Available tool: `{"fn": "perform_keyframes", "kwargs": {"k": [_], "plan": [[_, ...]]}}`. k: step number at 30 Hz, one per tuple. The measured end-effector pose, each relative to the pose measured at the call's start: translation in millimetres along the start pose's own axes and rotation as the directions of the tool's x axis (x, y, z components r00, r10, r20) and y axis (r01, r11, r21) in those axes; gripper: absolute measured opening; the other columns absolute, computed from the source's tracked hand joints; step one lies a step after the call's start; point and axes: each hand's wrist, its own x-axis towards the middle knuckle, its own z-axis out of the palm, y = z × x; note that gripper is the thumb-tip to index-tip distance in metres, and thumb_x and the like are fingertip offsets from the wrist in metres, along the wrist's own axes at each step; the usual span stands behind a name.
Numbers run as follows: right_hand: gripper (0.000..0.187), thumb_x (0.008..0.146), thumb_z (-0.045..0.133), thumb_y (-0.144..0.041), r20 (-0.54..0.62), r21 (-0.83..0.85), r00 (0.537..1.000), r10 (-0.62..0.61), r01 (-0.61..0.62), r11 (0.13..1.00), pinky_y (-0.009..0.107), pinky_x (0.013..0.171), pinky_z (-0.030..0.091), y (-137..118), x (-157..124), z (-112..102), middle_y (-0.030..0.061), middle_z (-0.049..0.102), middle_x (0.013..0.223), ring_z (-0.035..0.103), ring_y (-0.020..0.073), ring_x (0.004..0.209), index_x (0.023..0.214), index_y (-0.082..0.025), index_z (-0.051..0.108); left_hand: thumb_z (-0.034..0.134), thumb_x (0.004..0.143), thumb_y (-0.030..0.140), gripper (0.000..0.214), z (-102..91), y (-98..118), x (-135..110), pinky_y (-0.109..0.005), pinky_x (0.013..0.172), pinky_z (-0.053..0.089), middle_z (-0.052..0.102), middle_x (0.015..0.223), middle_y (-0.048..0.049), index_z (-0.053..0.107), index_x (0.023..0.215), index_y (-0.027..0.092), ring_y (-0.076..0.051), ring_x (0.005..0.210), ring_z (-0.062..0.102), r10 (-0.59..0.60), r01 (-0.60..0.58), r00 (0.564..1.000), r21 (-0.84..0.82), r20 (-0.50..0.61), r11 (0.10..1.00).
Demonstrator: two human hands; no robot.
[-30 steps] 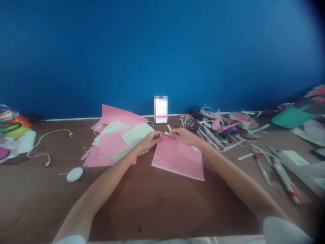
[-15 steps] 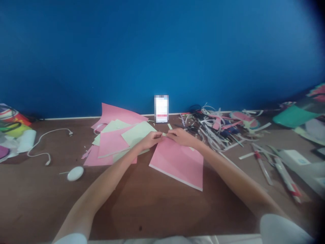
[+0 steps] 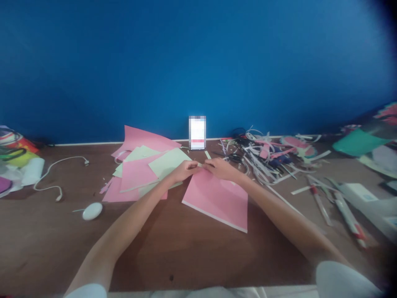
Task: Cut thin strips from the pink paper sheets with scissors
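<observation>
A pink sheet of paper (image 3: 220,200) with a pale strip along its near edge lies on the brown table at the centre. My left hand (image 3: 187,169) pinches the paper's far left corner, thumb and fingers together. Close beside it, my right hand (image 3: 218,167) is closed on the far edge of the same sheet. A small pale bit of paper shows between the two hands. The fingertips partly hide that far edge, so its exact shape cannot be made out.
Pink and light green sheets (image 3: 139,171) are piled left of my hands. A lit phone (image 3: 197,133) leans against the blue wall. Tangled paper strips (image 3: 263,157) lie right, with a red-and-white cutter or pen (image 3: 350,219). A white oval object (image 3: 92,211) and cable (image 3: 46,171) lie left.
Almost nothing differs. My right hand's fingers have shifted very slightly at the paper's far edge; the sheet stays in place.
</observation>
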Motion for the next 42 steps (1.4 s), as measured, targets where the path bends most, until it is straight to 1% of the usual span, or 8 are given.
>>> {"fn": "perform_keyframes", "kwargs": {"k": [10, 19, 24, 27, 30, 33, 38, 42], "plan": [[0.032, 0.097, 0.037, -0.035, 0.011, -0.062, 0.999, 0.049, -0.049, 0.997, 0.026, 0.061, 0.025, -0.3, -0.1, 3.4, 0.0037, 0.06, 0.072, 0.052, 0.0145, 0.068, 0.072, -0.019, 0.05, 0.057, 0.081, 0.054, 0.04, 0.2, 0.9, -1.3, -0.026, 0.062, 0.04, 0.058, 0.076, -0.0023, 0.061, 0.083, 0.014, -0.016, 0.071, 0.053, -0.021, 0.022, 1.0, 0.031, -0.01, 0.999], [0.032, 0.097, 0.035, -0.033, 0.003, -0.063, 0.998, 0.061, -0.061, 0.996, 0.026, 0.06, 0.025, -0.8, -0.3, 5.5, 0.0039, 0.06, 0.073, 0.052, 0.0147, 0.068, 0.073, -0.019, 0.05, 0.054, 0.082, 0.056, 0.043, 1.1, 6.5, -1.7, -0.027, 0.063, 0.041, 0.061, 0.075, -0.0042, 0.065, 0.084, 0.015, -0.019, 0.073, 0.054, -0.028, 0.031, 0.999, 0.058, -0.046, 0.998], [0.034, 0.096, 0.038, -0.036, 0.015, -0.04, 0.998, 0.055, -0.055, 0.998, 0.026, 0.06, 0.027, -1.9, -0.9, -0.9, 0.0035, 0.058, 0.07, 0.052, 0.0142, 0.067, 0.068, -0.019, 0.048, 0.051, 0.086, 0.053, 0.041, 2.7, 4.1, -1.8, -0.024, 0.062, 0.038, 0.062, 0.083, -0.0039, 0.065, 0.089, 0.014, -0.016, 0.074, 0.053, -0.014, 0.017, 0.997, 0.035, -0.073, 0.999], [0.038, 0.092, 0.043, -0.046, 0.086, 0.085, 0.994, 0.073, -0.081, 0.993, 0.026, 0.056, 0.029, -1.6, -3.5, -12.1, 0.0009, 0.055, 0.065, 0.05, 0.0126, 0.059, 0.067, -0.019, 0.046, 0.05, 0.087, 0.052, 0.04, 3.5, 1.6, -1.0, -0.024, 0.062, 0.037, 0.06, 0.079, -0.0026, 0.063, 0.087, 0.014, -0.015, 0.072, 0.052, -0.02, 0.023, 0.996, 0.033, -0.092, 0.999], [0.037, 0.087, 0.049, -0.053, 0.213, 0.252, 0.969, 0.123, -0.177, 0.952, 0.025, 0.052, 0.033, -0.6, -6.7, -25.0, -0.0013, 0.054, 0.061, 0.05, 0.0116, 0.051, 0.073, -0.019, 0.05, 0.048, 0.087, 0.052, 0.04, 3.7, -0.9, 0.9, -0.024, 0.06, 0.035, 0.057, 0.074, -0.0014, 0.061, 0.082, 0.014, -0.014, 0.067, 0.05, -0.022, 0.025, 0.994, 0.031, -0.109, 0.999], [0.037, 0.083, 0.054, -0.054, 0.289, 0.35, 0.941, 0.175, -0.274, 0.896, 0.025, 0.049, 0.035, 0.6, -9.7, -36.6, -0.0015, 0.053, 0.057, 0.05, 0.0116, 0.049, 0.077, -0.018, 0.055, 0.048, 0.087, 0.051, 0.039, 3.6, -2.3, 2.3, -0.024, 0.059, 0.034, 0.055, 0.07, 0.0, 0.059, 0.078, 0.015, -0.013, 0.064, 0.048, -0.016, 0.021, 0.99, 0.035, -0.137, 0.999], [0.035, 0.079, 0.059, -0.052, 0.348, 0.348, 0.902, 0.256, -0.378, 0.858, 0.026, 0.049, 0.035, 3.1, -14.2, -49.6, -0.0019, 0.051, 0.055, 0.047, 0.0109, 0.047, 0.078, -0.017, 0.058, 0.048, 0.086, 0.05, 0.039, 2.4, -2.2, 2.3, -0.024, 0.06, 0.034, 0.055, 0.069, 0.0006, 0.059, 0.075, 0.015, -0.013, 0.065, 0.047, -0.022, 0.028, 0.985, 0.033, -0.173, 0.999], [0.034, 0.076, 0.061, -0.05, 0.381, 0.281, 0.889, 0.253, -0.372, 0.885, 0.027, 0.051, 0.037, 8.3, -15.7, -52.0, 0.0, 0.053, 0.059, 0.05, 0.0127, 0.052, 0.071, -0.016, 0.059, 0.051, 0.085, 0.05, 0.038, 0.4, -2.7, 2.6, -0.025, 0.064, 0.037, 0.062, 0.079, -0.0023, 0.064, 0.084, 0.014, -0.016, 0.073, 0.053, -0.027, 0.028, 0.986, 0.0, -0.165, 1.0]]}}
